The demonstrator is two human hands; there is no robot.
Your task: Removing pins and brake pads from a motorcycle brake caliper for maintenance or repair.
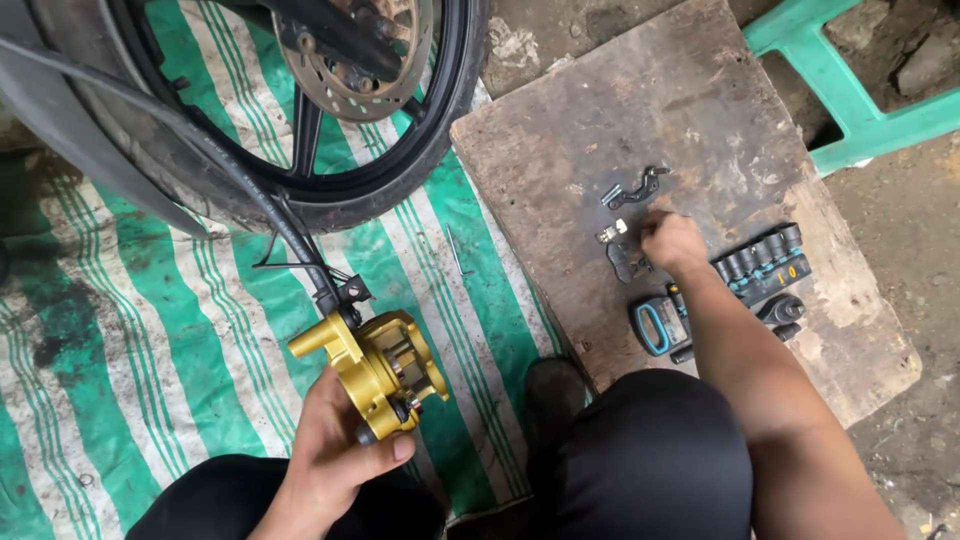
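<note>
Holding a gold-painted metal brake caliper, the left hand has its fingers wrapped under the caliper's lower end, thumb across the near face, closed firmly on it; caliper sits low centre-left, above a green-and-white striped woven tarp and just beyond the person's left knee. A black rubber brake hose runs from the caliper's top up and left across a black motorcycle wheel with tyre, dark spokes and a drilled steel brake disc at top. Right hand reaches out over a worn grey-brown wooden board lying on the ground, fingers curled down in a loose pinch among small parts; cannot tell whether it actually grips anything, fingertips are hidden from this angle. Just left of that hand lie a small silver bolt piece and a dark flat metal clip; a bit further off a black bent metal bracket and a short pale-blue pin. Right of the forearm, on the board, a black rail of sockets with teal trim, a black-and-teal handled ratchet tool, and a black round-headed tool near it. A thin grey metal rod lies on the tarp beside the board's left edge. Mint-green plastic stool frame at top right on the dirt floor. Black trousers cover both knees at the bottom.
</note>
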